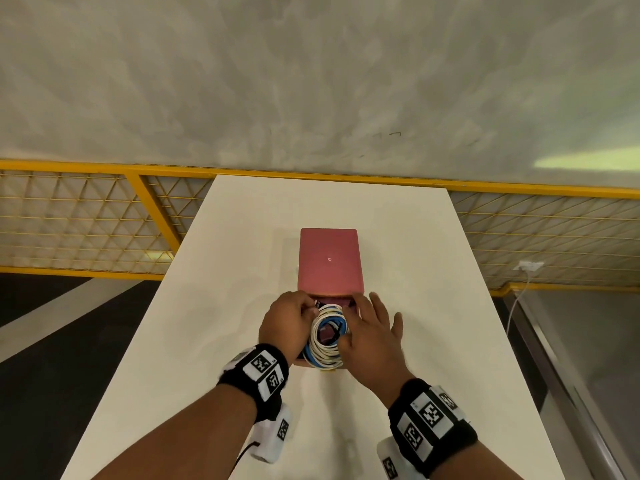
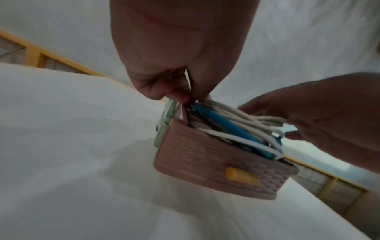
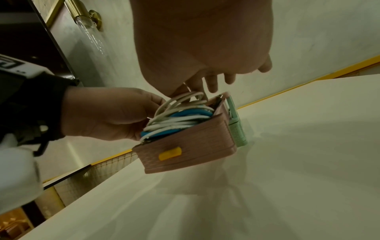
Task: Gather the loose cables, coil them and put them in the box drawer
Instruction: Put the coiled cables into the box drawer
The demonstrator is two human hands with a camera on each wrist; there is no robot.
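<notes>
A pink box (image 1: 329, 261) stands mid-table with its drawer (image 2: 205, 162) pulled out toward me; the woven front carries a yellow handle (image 3: 170, 153). A coil of white and blue cables (image 1: 323, 355) fills the drawer and rises above its rim (image 3: 180, 116). My left hand (image 1: 310, 308) pinches a cable end at the drawer's far left corner, seen close in the left wrist view (image 2: 189, 97). My right hand (image 1: 360, 323) lies on the coil's right side, fingers spread and fairly straight (image 3: 205, 84), thumb on the loops.
The white table (image 1: 415, 254) runs away from me to a yellow mesh railing (image 1: 86, 220) and a grey wall. A white socket with a plugged cord (image 1: 528, 266) hangs on the railing at right. Dark floor lies to the left.
</notes>
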